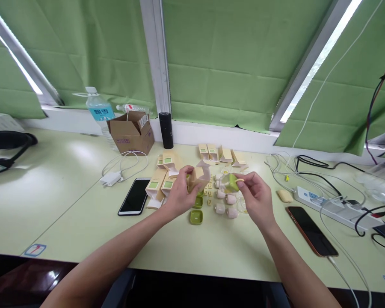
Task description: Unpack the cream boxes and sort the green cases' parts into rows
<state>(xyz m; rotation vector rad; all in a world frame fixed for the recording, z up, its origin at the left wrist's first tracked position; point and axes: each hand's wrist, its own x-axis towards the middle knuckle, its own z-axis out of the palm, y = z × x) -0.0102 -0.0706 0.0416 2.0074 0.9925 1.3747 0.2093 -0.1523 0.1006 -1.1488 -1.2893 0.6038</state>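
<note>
My left hand (180,196) grips a small beige cardboard box (199,176) with its flaps standing open. Pinched in my right hand (258,199) is a small green-and-clear container (231,183) with a pale yellow loop on its end, held just right of the box and apart from it. Below the hands, several green square dishes (196,217) form a column, partly hidden by my left hand. Tiny yellow pieces (209,193) lie beside them. Several pale pink rounded pieces (232,212) sit further right, near clear plastic parts (242,205).
Other small beige boxes (154,185) stand left of my hands, and more boxes (225,154) at the back. Phones lie left (134,196) and right (311,231). A brown carton (131,134), black flask (166,130), water bottle (99,111), power strip (336,209) and loose cables surround the area.
</note>
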